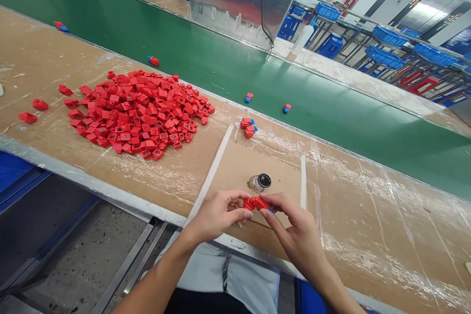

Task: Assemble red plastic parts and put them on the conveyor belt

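Close together over the near edge of a cardboard sheet (272, 159), my two hands meet at small red plastic parts. My left hand (220, 213) is closed, with thumb and fingers pinching a red plastic part (248, 204). Against it, my right hand (296, 221) pinches a red-and-blue plastic part (260, 202), its blue end mostly hidden by my fingers. Whether the two pieces are joined I cannot tell. Just beyond my fingers is a small glass jar with a black top (264, 180), surrounded by brownish stains.
A large heap of red parts (140, 113) lies on the worktable to the left. Two red-and-blue pieces (250, 131) sit beyond the cardboard. Behind runs a green conveyor belt (206, 64) carrying several similar pieces. A metal panel (243, 0) and a white bottle (304, 37) stand beyond it.
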